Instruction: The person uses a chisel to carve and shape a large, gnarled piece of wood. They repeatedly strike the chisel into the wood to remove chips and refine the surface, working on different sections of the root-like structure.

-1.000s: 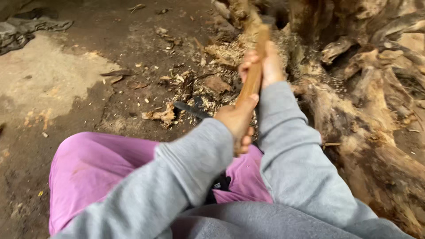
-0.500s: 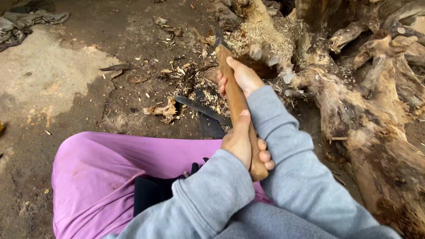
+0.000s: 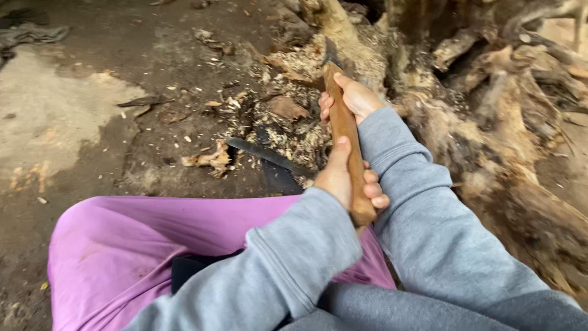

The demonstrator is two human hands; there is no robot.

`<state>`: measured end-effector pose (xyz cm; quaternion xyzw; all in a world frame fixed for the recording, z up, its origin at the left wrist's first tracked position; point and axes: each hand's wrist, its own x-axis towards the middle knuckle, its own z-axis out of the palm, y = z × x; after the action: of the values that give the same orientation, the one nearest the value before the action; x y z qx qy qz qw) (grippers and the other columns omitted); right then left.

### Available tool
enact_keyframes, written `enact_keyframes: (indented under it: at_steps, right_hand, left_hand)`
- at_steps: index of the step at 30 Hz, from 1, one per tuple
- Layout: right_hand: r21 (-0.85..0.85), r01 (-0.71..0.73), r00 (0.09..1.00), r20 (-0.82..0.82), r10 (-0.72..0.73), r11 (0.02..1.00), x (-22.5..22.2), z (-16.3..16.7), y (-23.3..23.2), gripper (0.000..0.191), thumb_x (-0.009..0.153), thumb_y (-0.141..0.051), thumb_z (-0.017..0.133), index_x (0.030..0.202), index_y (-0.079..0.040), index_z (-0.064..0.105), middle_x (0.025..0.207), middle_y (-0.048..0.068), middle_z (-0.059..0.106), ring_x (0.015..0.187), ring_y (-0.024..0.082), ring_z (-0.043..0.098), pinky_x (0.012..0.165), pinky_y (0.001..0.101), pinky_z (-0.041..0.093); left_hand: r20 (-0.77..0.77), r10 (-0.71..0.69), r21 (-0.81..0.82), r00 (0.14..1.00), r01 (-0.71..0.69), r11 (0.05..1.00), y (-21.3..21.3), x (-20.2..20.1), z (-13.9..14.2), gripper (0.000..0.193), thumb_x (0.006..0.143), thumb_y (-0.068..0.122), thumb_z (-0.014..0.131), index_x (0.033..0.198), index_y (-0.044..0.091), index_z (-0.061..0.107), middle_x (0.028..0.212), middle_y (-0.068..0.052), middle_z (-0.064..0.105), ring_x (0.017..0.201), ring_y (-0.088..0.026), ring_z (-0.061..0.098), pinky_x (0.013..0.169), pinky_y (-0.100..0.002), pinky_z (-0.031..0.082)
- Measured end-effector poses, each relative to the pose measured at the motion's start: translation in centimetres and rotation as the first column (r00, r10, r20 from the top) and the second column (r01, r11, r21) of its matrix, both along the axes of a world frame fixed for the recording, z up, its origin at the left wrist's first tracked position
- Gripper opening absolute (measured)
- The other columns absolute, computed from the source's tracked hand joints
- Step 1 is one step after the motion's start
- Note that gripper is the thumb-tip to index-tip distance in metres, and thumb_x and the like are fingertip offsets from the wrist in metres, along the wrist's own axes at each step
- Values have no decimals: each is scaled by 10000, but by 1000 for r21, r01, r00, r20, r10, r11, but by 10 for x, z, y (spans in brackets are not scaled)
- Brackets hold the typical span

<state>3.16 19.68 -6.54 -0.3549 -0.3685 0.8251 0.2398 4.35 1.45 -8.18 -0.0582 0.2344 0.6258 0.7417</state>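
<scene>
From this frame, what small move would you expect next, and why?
Probably another short chop downward. Both the left hand and right hand grip the wooden handle, whose tool end sits at the stump amid wood chips.

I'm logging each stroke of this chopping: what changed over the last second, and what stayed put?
The wooden handle swung down and forward: a second ago its far end was raised, now it meets the chipped root wood. Both grips held throughout, the right hand higher up, the left hand near the butt. The dark blade on the ground stayed where it lay.
</scene>
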Motion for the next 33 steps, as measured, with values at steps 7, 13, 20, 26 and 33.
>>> enact_keyframes:
  at_steps: [7, 13, 20, 26, 33]
  right_hand:
    - [231, 10, 964, 256, -70, 973, 15, -24, -2, 445, 1076, -416, 420, 1272, -24, 497, 784, 85, 596, 597, 189, 561, 538, 374, 540]
    - [281, -35, 872, 477, -108, 959, -20, -20, 10, 458, 1053, -446, 453, 1209, -18, 496, 783, 102, 597, 593, 213, 587, 537, 398, 561]
    - [24, -6, 996, -89, 8, 1000, 12, -40, 26, 378, 1092, -406, 448, 1260, -72, 508, 805, 52, 562, 587, 102, 490, 543, 305, 516]
    - [114, -20, 1000, 21, 18, 993, 13, -51, -8, 398, 1032, -425, 541, 1130, -48, 459, 823, 42, 556, 621, 124, 549, 548, 330, 560]
    - [-61, 197, 980, -29, -199, 979, 46, -80, -106, 376, 938, -287, 710, 1129, -86, 455, 807, 54, 588, 618, 117, 553, 545, 309, 539]
  left_hand:
    - [27, -162, 26, 986, 161, 987, -23, -1, -10, 584, 952, 725, 451, 929, 142, 471, 610, -51, 440, 435, -182, 400, 433, -354, 371]
    - [93, -144, -3, 985, 144, 990, 9, -30, -56, 690, 960, 799, 445, 908, 111, 446, 599, -25, 419, 421, -163, 380, 405, -340, 356]
    - [-141, 13, -236, 990, -46, 971, 6, 26, -19, 601, 971, 706, 408, 946, 108, 464, 606, -73, 460, 437, -217, 405, 422, -413, 376]
    - [-215, -70, -213, 974, 24, 977, -31, 13, -32, 700, 989, 731, 378, 929, 37, 451, 562, -99, 469, 370, -238, 433, 353, -426, 392]
    - [-505, -419, -381, 755, 240, 893, -94, -12, -69, 592, 911, 648, 574, 1019, 68, 525, 661, -176, 598, 479, -347, 598, 393, -493, 488]
